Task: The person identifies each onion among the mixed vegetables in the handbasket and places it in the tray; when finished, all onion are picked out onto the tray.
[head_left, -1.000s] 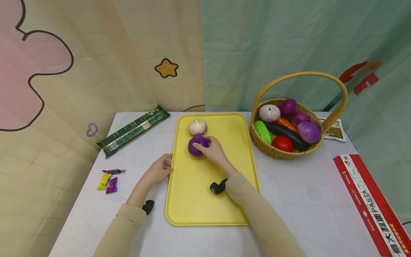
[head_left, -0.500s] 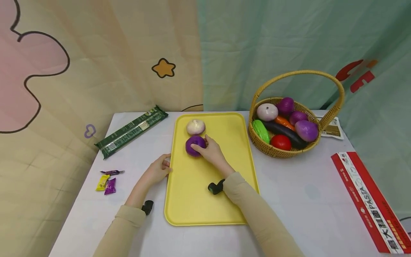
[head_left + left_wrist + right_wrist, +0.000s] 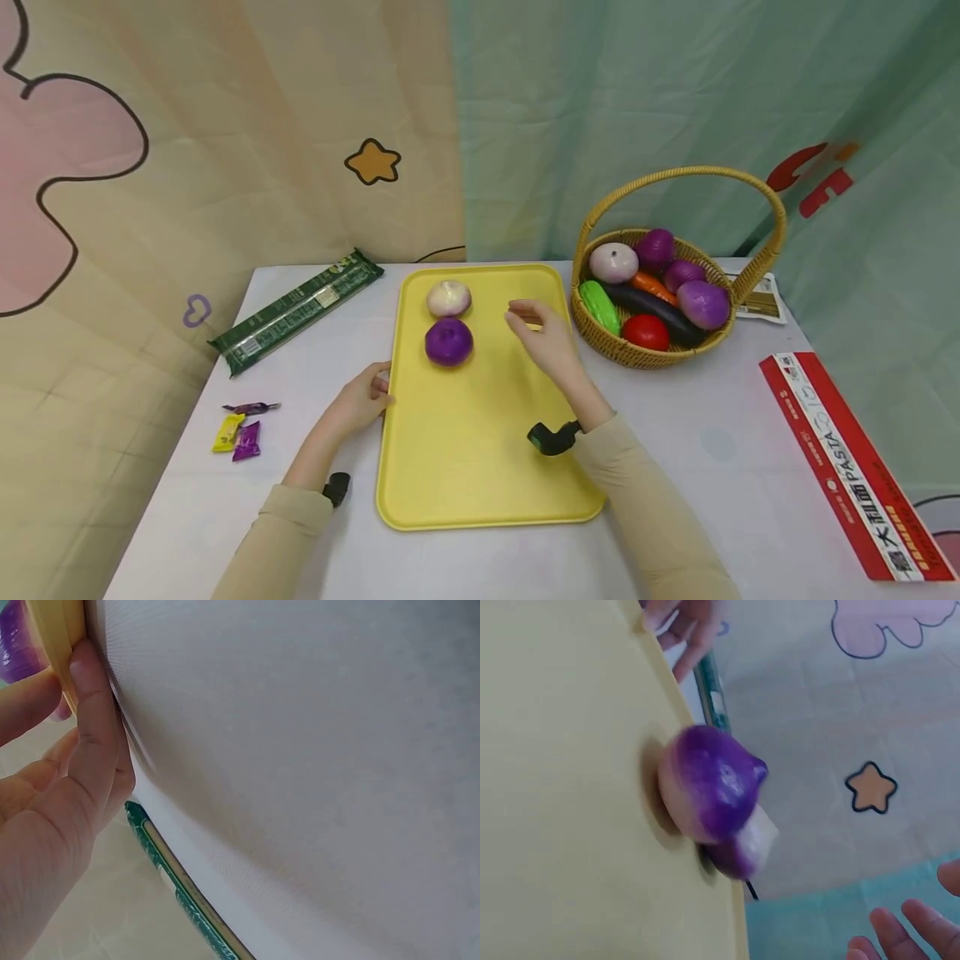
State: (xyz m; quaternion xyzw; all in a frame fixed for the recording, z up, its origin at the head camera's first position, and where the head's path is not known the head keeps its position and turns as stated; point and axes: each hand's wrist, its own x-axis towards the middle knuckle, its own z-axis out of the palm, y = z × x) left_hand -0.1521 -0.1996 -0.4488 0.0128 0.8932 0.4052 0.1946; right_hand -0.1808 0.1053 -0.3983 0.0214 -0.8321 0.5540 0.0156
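My left hand (image 3: 362, 398) pinches the left rim of the yellow tray (image 3: 480, 467); in the left wrist view the thumb and fingers (image 3: 94, 712) lie on either side of that rim. Over the tray's right side, my right hand (image 3: 551, 342) holds nothing, its fingers loosely bent. To its left a purple turnip (image 3: 448, 342) with a pale underside sits on the tray. Just behind it is a white turnip (image 3: 448, 298) with some purple, partly covered by the purple one in the right wrist view.
Right of the tray stands a wicker basket (image 3: 648, 358) of vegetables, including an eggplant (image 3: 648, 310) and a tomato (image 3: 646, 332). A red pasta box (image 3: 855, 467) lies at the right, a green packet (image 3: 296, 312) at the back left, and small wrapped candies (image 3: 246, 440) at the left.
My right hand has let go of the purple turnip and moved off to the right. The turnip stays in front of the white one. My left hand keeps its place on the rim.
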